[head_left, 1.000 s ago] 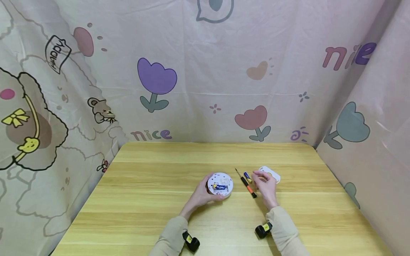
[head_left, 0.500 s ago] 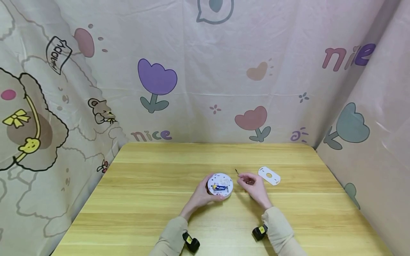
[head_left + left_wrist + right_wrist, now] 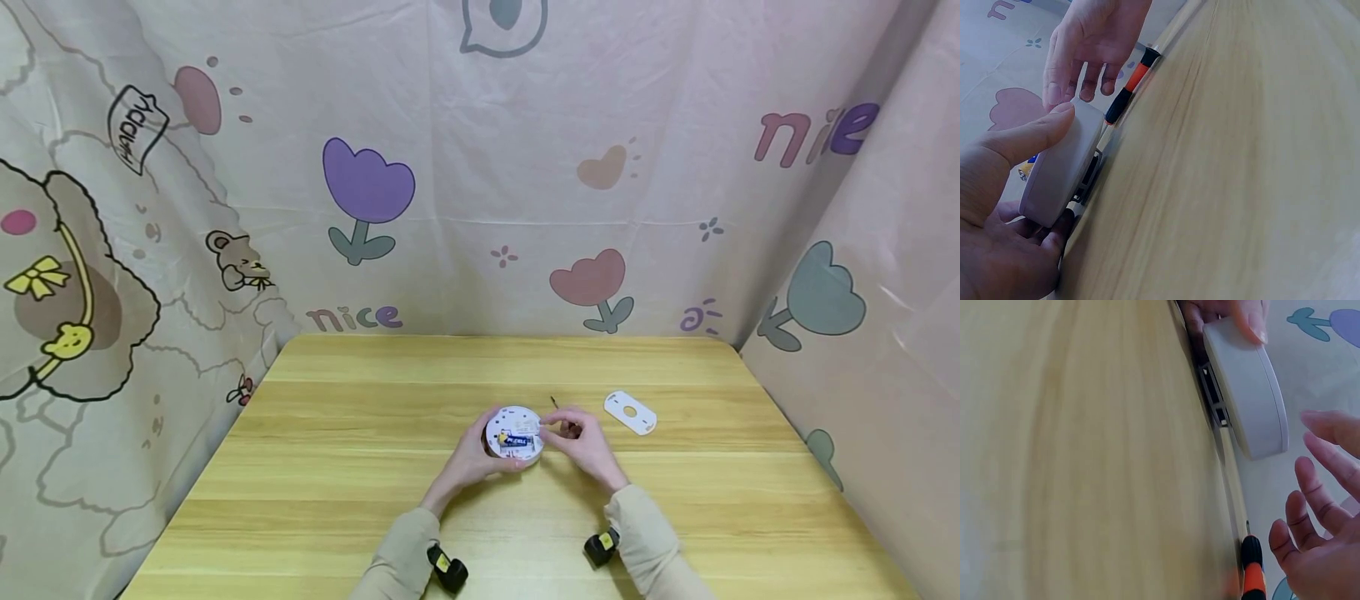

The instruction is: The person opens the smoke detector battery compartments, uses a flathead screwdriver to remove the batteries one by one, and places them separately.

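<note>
My left hand (image 3: 467, 457) grips a round white smoke detector (image 3: 513, 421) by its side, thumb at the near edge. Its battery side faces up, and a blue-labelled battery (image 3: 516, 440) lies in the compartment. In the right wrist view a dark slotted part shows on the underside of the detector (image 3: 1250, 394). My right hand (image 3: 587, 442) is at the detector's right rim, thumb and forefinger slightly apart. Nothing shows between those fingers; whether they touch the rim cannot be told. Below that hand a black and orange screwdriver (image 3: 1134, 82) lies on the table, mostly hidden in the head view.
A white oblong plate (image 3: 618, 404) with a centre hole lies right of the hands on the wooden table (image 3: 375, 400). Printed curtains (image 3: 450, 167) close off the back and sides. A black camera (image 3: 448, 569) is strapped at each wrist.
My right hand has moved left from beside the plate, over the screwdriver, to the detector's rim. The loose battery seen beside the screwdriver is now out of sight in the head view. The left hand stays still.
</note>
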The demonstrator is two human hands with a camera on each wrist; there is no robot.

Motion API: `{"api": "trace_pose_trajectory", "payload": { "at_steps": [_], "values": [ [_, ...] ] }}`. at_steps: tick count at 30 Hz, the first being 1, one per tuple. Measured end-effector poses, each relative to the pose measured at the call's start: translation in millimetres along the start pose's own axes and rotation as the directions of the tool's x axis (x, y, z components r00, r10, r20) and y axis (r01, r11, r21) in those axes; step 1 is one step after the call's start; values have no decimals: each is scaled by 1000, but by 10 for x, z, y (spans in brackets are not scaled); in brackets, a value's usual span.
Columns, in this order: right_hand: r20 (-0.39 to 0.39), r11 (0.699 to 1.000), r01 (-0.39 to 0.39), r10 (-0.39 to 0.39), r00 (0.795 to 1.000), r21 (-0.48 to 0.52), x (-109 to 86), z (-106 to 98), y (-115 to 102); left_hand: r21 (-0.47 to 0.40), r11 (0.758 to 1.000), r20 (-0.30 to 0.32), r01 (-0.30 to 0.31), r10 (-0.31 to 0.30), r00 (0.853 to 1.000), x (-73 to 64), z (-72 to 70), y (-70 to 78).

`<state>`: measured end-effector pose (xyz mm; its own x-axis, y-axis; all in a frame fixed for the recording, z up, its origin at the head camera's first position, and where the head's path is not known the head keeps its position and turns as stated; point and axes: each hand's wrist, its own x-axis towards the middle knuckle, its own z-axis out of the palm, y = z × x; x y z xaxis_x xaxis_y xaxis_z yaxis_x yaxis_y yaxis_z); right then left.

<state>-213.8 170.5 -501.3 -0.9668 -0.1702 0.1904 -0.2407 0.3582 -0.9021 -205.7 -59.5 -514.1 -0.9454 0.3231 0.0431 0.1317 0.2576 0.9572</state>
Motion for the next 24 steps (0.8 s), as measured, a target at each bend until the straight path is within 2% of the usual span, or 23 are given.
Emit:
{"api": "trace_pose_trajectory", "payload": {
  "at_steps": [6, 19, 24],
  "values": [
    [57, 999, -18, 19, 998, -27, 7, 64, -45, 15, 1000, 1, -5, 5, 1000, -3, 0, -19],
    [85, 994, 18, -9, 996, -107, 83, 196, -58, 37, 999, 0, -7, 7, 1000, -14, -9, -20],
    [94, 988, 29, -15, 995, -149, 113, 215, -68, 22, 1000, 0, -9, 9, 1000, -2, -13, -26]
  ]
}}
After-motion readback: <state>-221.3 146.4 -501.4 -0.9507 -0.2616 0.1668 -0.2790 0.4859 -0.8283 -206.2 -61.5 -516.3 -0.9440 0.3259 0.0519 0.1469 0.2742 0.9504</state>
